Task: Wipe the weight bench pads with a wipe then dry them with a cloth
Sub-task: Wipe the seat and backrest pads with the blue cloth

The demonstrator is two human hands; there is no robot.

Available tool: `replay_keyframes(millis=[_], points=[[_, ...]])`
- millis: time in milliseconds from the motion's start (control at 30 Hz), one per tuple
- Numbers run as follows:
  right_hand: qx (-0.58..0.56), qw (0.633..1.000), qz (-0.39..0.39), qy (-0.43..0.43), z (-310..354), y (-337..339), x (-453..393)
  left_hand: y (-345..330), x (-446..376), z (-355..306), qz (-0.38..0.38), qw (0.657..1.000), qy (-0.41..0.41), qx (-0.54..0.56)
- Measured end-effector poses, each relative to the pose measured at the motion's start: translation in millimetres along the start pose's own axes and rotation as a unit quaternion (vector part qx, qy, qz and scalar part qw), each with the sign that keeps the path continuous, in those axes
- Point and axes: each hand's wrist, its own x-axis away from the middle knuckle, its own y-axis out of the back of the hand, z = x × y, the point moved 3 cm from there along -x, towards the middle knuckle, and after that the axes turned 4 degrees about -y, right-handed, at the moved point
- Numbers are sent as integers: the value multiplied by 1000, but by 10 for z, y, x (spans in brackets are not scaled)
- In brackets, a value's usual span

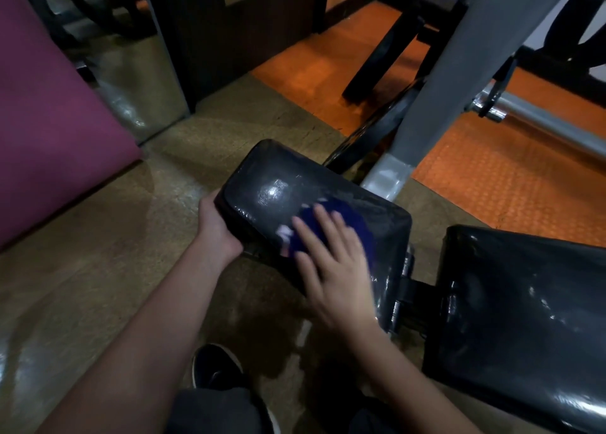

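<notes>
Head view, looking down; your right hand [331,263] lies flat at frame centre, fingers spread and extended, palm pressing a blue cloth [323,227] onto the near pad [272,187]; nothing is pinched, the cloth is held only by downward pressure; hand and cloth are motion-blurred, so the cloth's edges cannot be told exactly; a pale patch shows at its left edge.

Your left hand [214,227] is left of centre, curled around the pad's left edge; thumb hidden, fingers wrapped under the side; grip closed on the pad.

Near pad: black, glossy, rectangular, tilted across the centre of the frame; a bright reflection sits on its upper left part, well apart from the cloth; whether that sheen is moisture cannot be told.

Second pad [524,319]: black, glossy, at lower right; separated from the near pad by a gap where a dark bracket [410,289] shows; no hand touches it.

Grey frame post [459,73] rises at upper right, behind the near pad; a chrome bar [551,119] crosses at right edge.

Purple mat [49,106] fills the upper left; orange floor [508,178] at right, tan floor [98,253] at left.

Your shoe [216,368] shows at bottom centre, on the tan floor.
</notes>
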Motion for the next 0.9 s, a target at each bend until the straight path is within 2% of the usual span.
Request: replay_keyframes(millis=[100, 167, 233, 300, 367, 467, 533, 600, 667, 767, 900], points=[[-37, 987, -27, -154, -650, 128, 229, 10, 2, -24, -15, 1000, -4, -7], [-91, 957, -40, -272, -944, 190, 83, -2, 14, -18, -11, 1000, -8, -9], [-96, 933, -54, -344, -981, 200, -290, -21, 33, -12, -8, 1000, -8, -10], [-70, 942, -59, -324, -681, 197, -744, -32, 29, 5, -7, 1000, -5, -17], [-36, 973, -56, -221, -89, 120, -1081, -33, -11, 2, -10, 1000, -11, -10], [-45, 994, -27, -99, 712, -56, -1058, -17, -22, 1, 21, 999, -34, -10], [-22, 1000, -7, -11, 824, -109, -759, -9, 28, 1, 33, 999, -24, -19], [-2, 999, 14, 40, 555, -68, -435, -16, 47, -6, 38, 999, -16, -19], [-7, 1000, 27, 9, 141, 6, -146, -27, 21, -15, 26, 1000, -4, -8], [-23, 993, 9, -116, -433, 146, 59, 25, -20, -19, -7, 1000, -10, -18], [-44, 954, -26, -295, -661, 195, -470, 13, 3, -3, -7, 1000, -3, -18]])
